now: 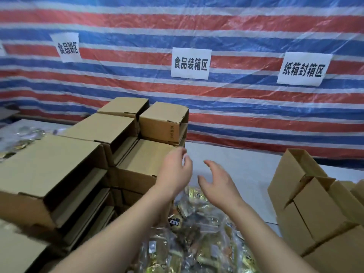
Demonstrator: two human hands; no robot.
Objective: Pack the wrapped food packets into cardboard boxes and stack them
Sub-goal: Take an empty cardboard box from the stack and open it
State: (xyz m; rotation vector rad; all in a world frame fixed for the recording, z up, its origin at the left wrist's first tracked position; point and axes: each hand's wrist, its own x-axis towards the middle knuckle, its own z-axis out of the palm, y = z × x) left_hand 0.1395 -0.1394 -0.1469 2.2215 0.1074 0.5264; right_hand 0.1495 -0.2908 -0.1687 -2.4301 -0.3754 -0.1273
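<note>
Across the far side of the scene hangs a striped tarpaulin (256, 107) in red, blue and white bands, with three white paper signs (190, 63) taped to it, each printed in black characters. Below it, a pale worktop (236, 162) runs from left to right. On the left, closed cardboard boxes (59, 166) stand in stepped stacks from the near edge to the far wall, and the topmost small box (163, 123) sits at the far end of the pile. On the right, near the edge, more open boxes (307, 203) lean tilted against each other with their flaps up. Between the two groups, at the near middle, lies a heap of wrapped food packets (197, 233) in clear and gold wrapping; more packets (21, 138) show blurred at far left behind the stacks. Both bare forearms reach forward above the heap. The left hand (175, 170) is raised just beside the stacked boxes, fingers loosely curved and holding nothing. The right hand (216, 182) hovers near it, palm turned inward, fingers spread and relaxed, also holding nothing. The two hands are apart.
</note>
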